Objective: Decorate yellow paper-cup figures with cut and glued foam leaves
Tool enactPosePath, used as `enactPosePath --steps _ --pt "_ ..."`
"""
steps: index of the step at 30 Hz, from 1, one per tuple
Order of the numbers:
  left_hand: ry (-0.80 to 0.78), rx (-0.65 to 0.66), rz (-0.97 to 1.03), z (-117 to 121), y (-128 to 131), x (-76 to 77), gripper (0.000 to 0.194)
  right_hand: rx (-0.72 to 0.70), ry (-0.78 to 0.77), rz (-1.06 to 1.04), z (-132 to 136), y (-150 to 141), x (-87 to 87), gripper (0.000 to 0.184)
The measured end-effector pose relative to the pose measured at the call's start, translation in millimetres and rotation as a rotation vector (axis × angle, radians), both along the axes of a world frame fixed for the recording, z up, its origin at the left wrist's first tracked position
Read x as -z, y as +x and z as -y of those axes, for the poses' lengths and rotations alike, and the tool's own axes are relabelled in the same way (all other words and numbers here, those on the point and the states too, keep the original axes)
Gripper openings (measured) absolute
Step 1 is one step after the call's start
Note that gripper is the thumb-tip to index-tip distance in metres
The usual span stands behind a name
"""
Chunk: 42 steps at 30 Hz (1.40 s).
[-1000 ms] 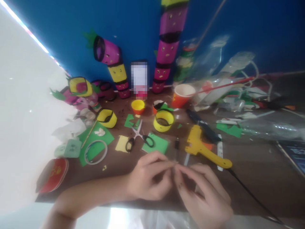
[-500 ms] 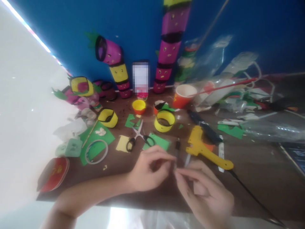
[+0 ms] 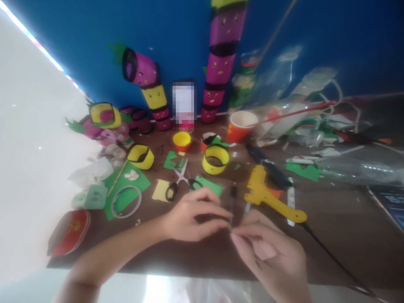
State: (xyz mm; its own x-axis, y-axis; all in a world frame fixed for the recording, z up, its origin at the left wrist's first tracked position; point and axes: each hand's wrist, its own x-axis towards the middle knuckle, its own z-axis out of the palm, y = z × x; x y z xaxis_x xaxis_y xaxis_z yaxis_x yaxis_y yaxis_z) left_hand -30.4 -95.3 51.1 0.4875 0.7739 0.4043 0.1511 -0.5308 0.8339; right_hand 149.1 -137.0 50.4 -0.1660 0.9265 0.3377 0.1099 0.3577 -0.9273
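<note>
My left hand (image 3: 194, 215) reaches in low over the table, thumb and forefinger stretched toward my right fingertips. Facing it, my right hand (image 3: 271, 250) is closed in a pinch. The fingertips of both hands come together around something tiny and pale that is too small and blurred to name. Just beyond them lies a black pen-like tool (image 3: 233, 191). Open-bladed scissors (image 3: 182, 179) with black handles rest near my left knuckles, beside a green paper piece (image 3: 211, 185). To the right of my hands is a yellow glue gun (image 3: 257, 185) with a trailing cord.
Yellow ring cups (image 3: 215, 165) and a red-orange paper cup (image 3: 238, 134) stand behind. A tape roll (image 3: 113, 210) lies on green paper (image 3: 142, 181) at left. Stacked purple cups (image 3: 221, 67) lean on the blue wall. Plastic bottles (image 3: 318, 86) crowd the right; a white marker (image 3: 291, 206) lies nearby.
My left thumb and forefinger have straightened and the left hand has shifted slightly left. My right hand keeps its pinch. The whole view has moved a little.
</note>
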Motion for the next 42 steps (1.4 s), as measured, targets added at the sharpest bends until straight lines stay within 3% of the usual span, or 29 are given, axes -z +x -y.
enactPosePath --steps 24,42 --pt "0.072 0.026 0.025 1.1 0.2 7.0 0.018 -0.011 -0.081 -0.014 1.3 0.4 2.9 0.018" --pt "0.118 0.017 0.008 0.8 2.1 4.1 0.01 0.003 -0.073 0.003 0.7 0.8 1.6 0.015"
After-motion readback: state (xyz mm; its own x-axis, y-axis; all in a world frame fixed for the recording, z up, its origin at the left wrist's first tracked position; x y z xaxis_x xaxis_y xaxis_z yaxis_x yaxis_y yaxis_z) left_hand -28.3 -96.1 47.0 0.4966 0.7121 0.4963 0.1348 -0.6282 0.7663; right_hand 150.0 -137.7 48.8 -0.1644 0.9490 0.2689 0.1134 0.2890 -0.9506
